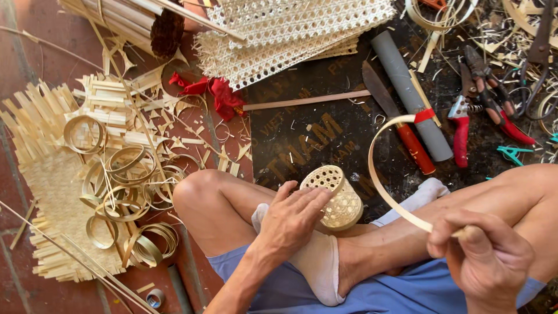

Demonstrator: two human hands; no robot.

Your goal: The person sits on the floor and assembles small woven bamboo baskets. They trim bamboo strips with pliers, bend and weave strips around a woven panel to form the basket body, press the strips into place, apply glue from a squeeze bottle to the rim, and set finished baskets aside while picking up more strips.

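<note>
the left hand (290,218) is lying flat, fingers open, against a small pale woven cup (336,196); the right hand (485,256) is pinching shut on a curved bamboo strip (381,186) arching upward, red-taped at its tip.

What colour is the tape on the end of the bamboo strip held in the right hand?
Red: a short wrap at the far tip of the curved bamboo strip, held by the right hand. Head view.
</note>
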